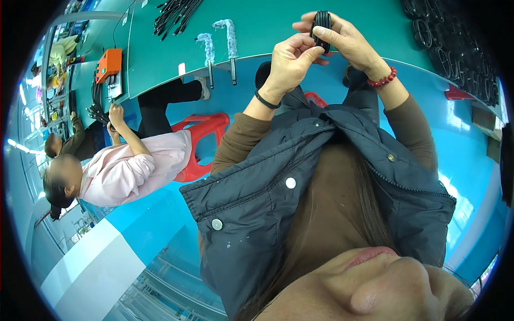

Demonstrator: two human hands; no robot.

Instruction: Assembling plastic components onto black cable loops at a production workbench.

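Coil [323,25]: one, in two hands [290,60].

The cable coil [322,20] is black, the table [262,29] green

- Orange box-shaped device [108,65]: left, near co-worker.
- Co-worker [126,174]: pale pink top, seated.
- Red plastic stool [201,122]: beneath co-worker.
- Blue floor [423,136]: glossy, light reflected at right.

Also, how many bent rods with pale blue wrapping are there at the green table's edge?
2: the shorter rod is farther left, the longer rod is nearer the left hand.
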